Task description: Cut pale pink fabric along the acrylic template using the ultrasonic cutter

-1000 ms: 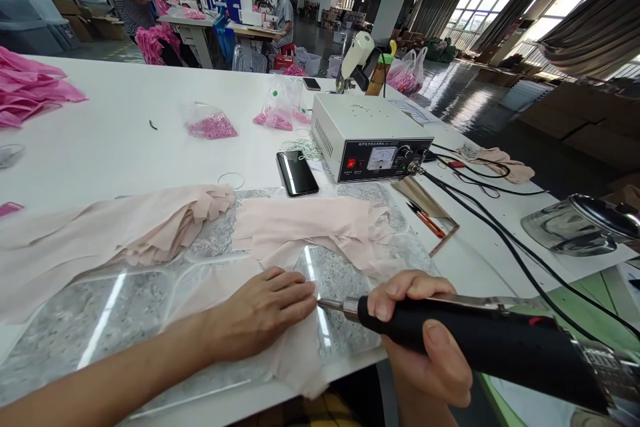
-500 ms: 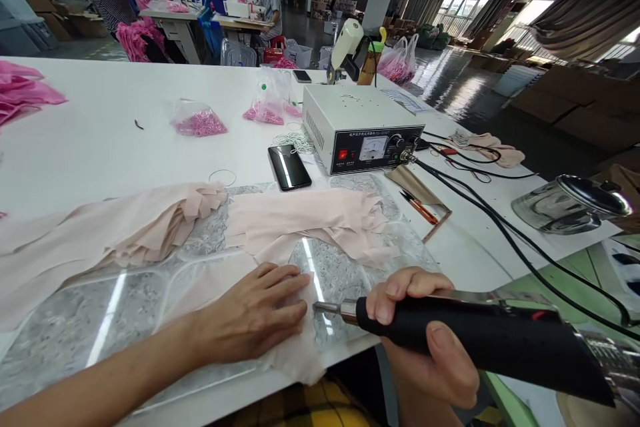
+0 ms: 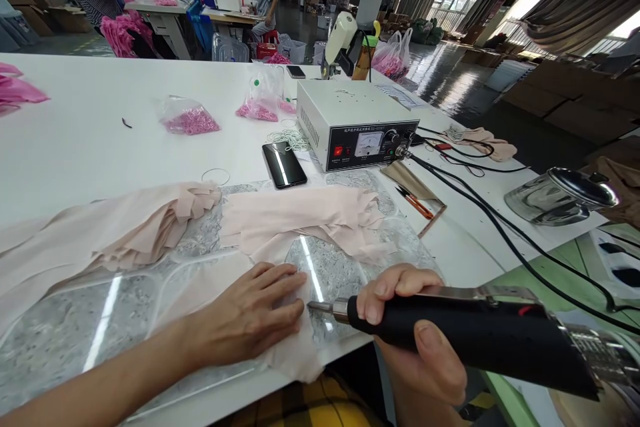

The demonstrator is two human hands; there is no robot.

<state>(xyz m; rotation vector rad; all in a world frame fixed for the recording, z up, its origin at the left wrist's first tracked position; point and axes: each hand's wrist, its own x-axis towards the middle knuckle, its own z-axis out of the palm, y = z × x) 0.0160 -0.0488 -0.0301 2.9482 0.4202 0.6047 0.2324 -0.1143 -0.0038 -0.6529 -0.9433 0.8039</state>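
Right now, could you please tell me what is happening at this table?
The left hand lies on a piece of pale pink cloth. The right hand holds a black tool, its metal tip by the cloth's edge, close to the left hand; I cannot tell if it touches the cloth. Two cloth piles lie farther back.

Worktop (image 3: 85, 100): we list, toward its front, a mat (image 3: 55, 330). On the mat: a fabric stack (image 3: 115, 227) at left; a second fabric stack (image 3: 300, 210) right of it; before these, a fabric piece (image 3: 295, 357) under our left hand (image 3: 265, 310). Right of that piece: a handheld tool (image 3: 475, 327) in our right hand (image 3: 427, 360). At the mat's far edge: a phone (image 3: 284, 165); behind and right, a control box (image 3: 357, 120). Left of the box: two bags (image 3: 189, 117).
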